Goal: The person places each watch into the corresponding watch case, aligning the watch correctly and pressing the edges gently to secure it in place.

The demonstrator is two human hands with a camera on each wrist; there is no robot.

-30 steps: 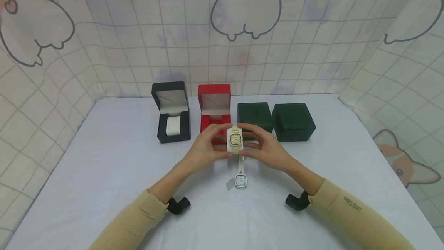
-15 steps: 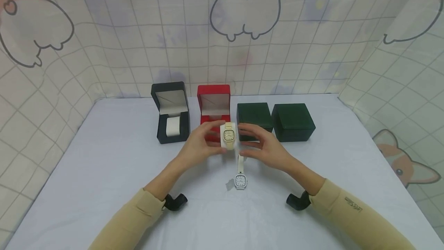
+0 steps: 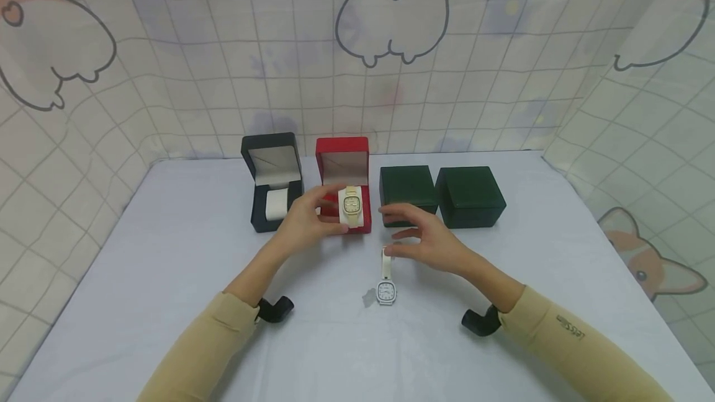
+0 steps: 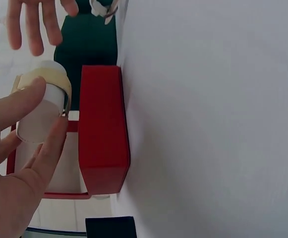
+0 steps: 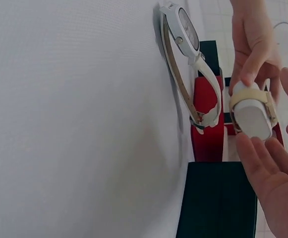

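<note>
My left hand (image 3: 306, 219) grips a white watch cushion (image 4: 37, 121) between thumb and fingers. Around that cushion is wrapped a gold watch (image 3: 352, 205) with a cream strap. In the head view both overlap the lower half of the open red watch box (image 3: 342, 144), whose lid stands up. To the right, my right hand (image 3: 421, 237) hovers with fingers spread and loosely bent, holding nothing. Below its fingertips lies a white watch (image 3: 385, 292), its strap stretched toward the back of the table.
Left of the red box, an open dark watch box (image 3: 270, 146) holds a white cushion (image 3: 277, 204). Two closed green boxes, a left one (image 3: 409, 186) and a right one (image 3: 472, 194), stand on the right. A small grey patch (image 3: 369, 297) lies beside the white watch.
My left hand has carried the cushion with the gold watch leftward, from between both hands to the red box. My right hand has let go of it and stayed nearly in place.
</note>
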